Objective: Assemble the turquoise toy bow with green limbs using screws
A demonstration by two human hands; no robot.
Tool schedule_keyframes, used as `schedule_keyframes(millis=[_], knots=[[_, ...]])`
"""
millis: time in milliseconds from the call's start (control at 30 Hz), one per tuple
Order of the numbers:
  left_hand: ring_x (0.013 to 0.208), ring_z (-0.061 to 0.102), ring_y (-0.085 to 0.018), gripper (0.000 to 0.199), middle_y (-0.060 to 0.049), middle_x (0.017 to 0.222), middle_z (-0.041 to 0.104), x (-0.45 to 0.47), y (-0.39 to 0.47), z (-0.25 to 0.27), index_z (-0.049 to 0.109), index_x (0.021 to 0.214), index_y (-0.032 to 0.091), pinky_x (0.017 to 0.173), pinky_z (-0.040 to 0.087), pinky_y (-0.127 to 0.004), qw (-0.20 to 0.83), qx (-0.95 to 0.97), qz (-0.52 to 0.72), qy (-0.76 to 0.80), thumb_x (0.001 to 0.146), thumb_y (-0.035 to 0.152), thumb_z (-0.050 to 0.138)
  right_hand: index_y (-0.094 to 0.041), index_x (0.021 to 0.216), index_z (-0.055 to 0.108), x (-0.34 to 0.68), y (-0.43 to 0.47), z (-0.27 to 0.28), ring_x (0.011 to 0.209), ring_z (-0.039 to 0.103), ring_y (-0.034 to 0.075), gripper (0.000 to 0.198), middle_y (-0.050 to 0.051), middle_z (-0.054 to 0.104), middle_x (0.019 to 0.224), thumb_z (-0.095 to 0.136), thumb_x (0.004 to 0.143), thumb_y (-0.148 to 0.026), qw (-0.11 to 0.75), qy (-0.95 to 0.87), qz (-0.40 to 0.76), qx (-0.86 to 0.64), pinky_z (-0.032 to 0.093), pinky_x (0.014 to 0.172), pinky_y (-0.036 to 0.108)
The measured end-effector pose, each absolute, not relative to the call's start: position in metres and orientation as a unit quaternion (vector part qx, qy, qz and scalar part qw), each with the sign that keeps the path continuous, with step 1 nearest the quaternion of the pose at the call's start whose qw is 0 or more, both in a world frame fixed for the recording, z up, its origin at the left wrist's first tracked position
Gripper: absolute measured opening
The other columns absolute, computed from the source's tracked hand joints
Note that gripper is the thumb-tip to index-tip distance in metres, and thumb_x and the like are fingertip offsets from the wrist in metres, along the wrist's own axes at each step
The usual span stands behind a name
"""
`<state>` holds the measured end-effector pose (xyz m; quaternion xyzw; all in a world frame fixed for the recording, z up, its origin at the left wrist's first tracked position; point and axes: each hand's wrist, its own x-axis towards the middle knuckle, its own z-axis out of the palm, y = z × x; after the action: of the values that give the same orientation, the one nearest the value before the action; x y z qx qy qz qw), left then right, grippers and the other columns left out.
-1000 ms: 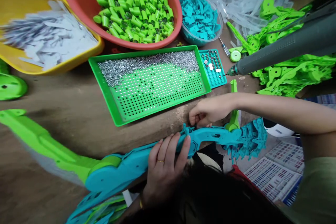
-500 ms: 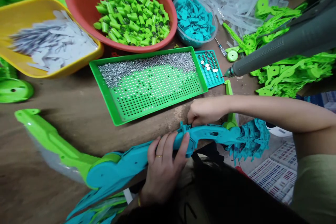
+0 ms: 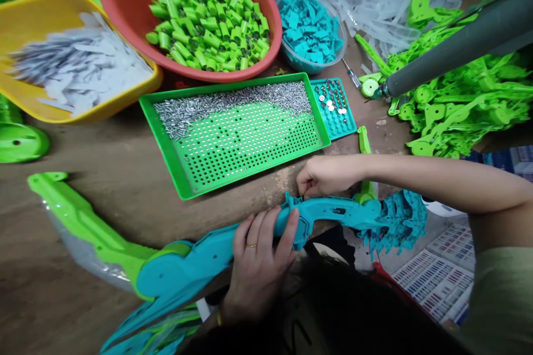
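My left hand (image 3: 257,263) grips the middle of a long teal plastic toy body (image 3: 333,213) that lies along the near table edge, its far left end joined to a bright green blade part (image 3: 83,222). My right hand (image 3: 327,176) has its fingertips pinched together on the top edge of the teal body; whatever small piece they hold is hidden. A green perforated tray (image 3: 183,172) with a heap of small silver screws (image 3: 233,102) lies just beyond both hands.
A hanging grey electric screwdriver (image 3: 458,47) points down at the right. A small teal screw block (image 3: 335,108), red bowl (image 3: 120,5) of green caps, yellow basin (image 3: 29,16) of white pieces, clear bowl of teal parts (image 3: 310,30) and green parts pile (image 3: 466,100) surround the tray.
The grey screwdriver has swung up and to the right, away from the small teal block. Both hands stay on the teal body, almost still.
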<state>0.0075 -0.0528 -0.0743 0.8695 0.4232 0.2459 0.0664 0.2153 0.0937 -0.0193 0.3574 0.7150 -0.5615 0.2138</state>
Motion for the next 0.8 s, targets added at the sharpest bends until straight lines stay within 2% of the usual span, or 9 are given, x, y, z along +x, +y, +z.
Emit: schedule_keyframes(millis=[133,267,433,567,700,800], knots=[[0.106,0.059,-0.031,0.048,-0.023,0.115,0.063,0.008,-0.051,-0.073,0.054,0.133,0.012,0.097,0.038,-0.049,0.061,0.874,0.239,0.418,0.095,0.039,0.044,-0.014,0.081,0.067,0.213,0.099,-0.022,0.057,0.056,0.009,0.011,-0.001,0.062,0.061,0.059,0.079,-0.021,0.253,0.659,-0.611,0.358,0.04,0.057,0.023],[0.107,0.059,-0.031,0.044,-0.022,0.117,0.063,0.008,-0.051,-0.07,0.054,0.132,0.013,0.098,0.039,-0.049,0.074,0.87,0.232,0.43,0.093,0.033,0.049,-0.014,0.079,0.067,0.211,0.103,-0.022,0.056,0.058,0.01,0.012,-0.001,0.062,0.061,0.057,0.077,-0.021,0.273,0.624,-0.629,0.374,0.042,0.056,0.023],[0.112,0.057,-0.031,0.044,-0.021,0.12,0.063,0.007,-0.052,-0.069,0.051,0.135,0.014,0.101,0.036,-0.048,0.111,0.865,0.234,0.429,0.093,0.027,0.045,-0.015,0.076,0.07,0.199,0.1,-0.016,0.057,0.051,0.01,0.013,0.0,0.065,0.066,0.059,0.07,-0.019,0.276,0.693,-0.545,0.383,0.037,0.054,0.024],[0.115,0.055,-0.032,0.046,-0.021,0.123,0.061,0.004,-0.05,-0.069,0.051,0.135,0.013,0.103,0.034,-0.047,0.128,0.869,0.217,0.425,0.093,0.03,0.045,-0.018,0.076,0.072,0.196,0.095,-0.006,0.061,0.052,0.012,0.014,0.003,0.069,0.073,0.059,0.076,-0.025,0.281,0.76,-0.416,0.413,0.032,0.054,0.026],[0.113,0.055,-0.034,0.052,-0.023,0.124,0.059,0.002,-0.047,-0.066,0.049,0.137,0.011,0.101,0.034,-0.048,0.132,0.882,0.183,0.413,0.091,0.036,0.052,-0.02,0.082,0.07,0.216,0.073,0.003,0.072,0.06,0.017,0.021,0.005,0.071,0.081,0.059,0.085,-0.038,0.242,0.769,-0.345,0.481,0.037,0.061,0.027],[0.111,0.055,-0.034,0.054,-0.023,0.124,0.059,0.003,-0.045,-0.062,0.048,0.137,0.01,0.1,0.035,-0.049,0.136,0.882,0.178,0.415,0.089,0.035,0.055,-0.019,0.098,0.067,0.241,0.037,0.007,0.087,0.063,0.02,0.033,0.007,0.071,0.093,0.051,0.092,-0.047,0.158,0.771,-0.35,0.508,0.046,0.074,0.031]])
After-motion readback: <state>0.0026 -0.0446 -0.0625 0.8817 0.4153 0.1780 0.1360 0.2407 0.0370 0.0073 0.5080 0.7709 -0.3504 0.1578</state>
